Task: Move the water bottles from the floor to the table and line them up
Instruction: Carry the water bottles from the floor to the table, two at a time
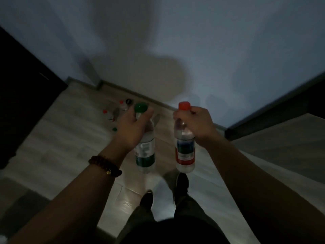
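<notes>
a: what was on the left?

b: a cluster of small bottles (110, 118) stood on the pale wood floor (61, 138) by the wall, well apart from both hands. they had red caps, a black one and a green one. there were perhaps four, though it was too dim and blurred to count.

a: and the left hand?

b: the left hand (131, 127), with a dark bead bracelet (105, 164) on its wrist, had its fingers curled round the neck of the green-capped bottle (145, 154), just under the cap. the bottle was clear plastic with a green and white label, upright and held above the floor.

a: what was next to it?

b: the red-capped bottle (185, 154) was just beside it, not touching. it was clear too, with a dark blue and red label. the right hand (197, 122) gripped its neck, thumb wrapped round below the cap. it hung upright above the person's dark shoes (182, 182).

a: and at the far right?

b: a grey surface (281, 147) with a dark edge, apart from both bottles.
</notes>
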{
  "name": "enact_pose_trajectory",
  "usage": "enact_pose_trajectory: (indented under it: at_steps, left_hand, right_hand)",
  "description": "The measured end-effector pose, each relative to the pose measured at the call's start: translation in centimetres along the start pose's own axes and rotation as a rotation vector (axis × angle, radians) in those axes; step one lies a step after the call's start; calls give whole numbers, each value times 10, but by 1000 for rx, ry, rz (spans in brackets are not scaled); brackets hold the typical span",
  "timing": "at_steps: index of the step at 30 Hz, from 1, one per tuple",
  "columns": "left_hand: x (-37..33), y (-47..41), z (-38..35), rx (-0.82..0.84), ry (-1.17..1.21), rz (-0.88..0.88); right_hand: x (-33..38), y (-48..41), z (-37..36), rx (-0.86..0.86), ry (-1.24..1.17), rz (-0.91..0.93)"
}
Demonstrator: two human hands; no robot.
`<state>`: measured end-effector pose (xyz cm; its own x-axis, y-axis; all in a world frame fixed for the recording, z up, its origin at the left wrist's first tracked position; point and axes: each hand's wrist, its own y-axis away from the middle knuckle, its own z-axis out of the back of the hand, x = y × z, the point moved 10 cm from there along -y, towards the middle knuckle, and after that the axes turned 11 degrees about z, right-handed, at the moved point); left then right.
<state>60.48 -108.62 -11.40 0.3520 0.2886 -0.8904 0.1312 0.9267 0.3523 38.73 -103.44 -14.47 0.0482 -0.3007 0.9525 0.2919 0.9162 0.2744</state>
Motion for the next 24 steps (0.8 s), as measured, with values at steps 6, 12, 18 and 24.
enact_pose_trajectory:
  at_steps: [6,12,18,24]
  left_hand:
    - [-85,54,0,126,-40,-222]
    - [-123,94,-35,276,-98,-382]
    - [-145,152,-115,524,-144,-491]
    - [-169,238,-218,797,-163,-575]
  right_hand:
    - [74,62,39,-219,-90,143]
    - [90,147,78,-441,-241,256]
    - [79,254,143,-719,-248,333]
    - [60,374,225,-1001,-181,363]
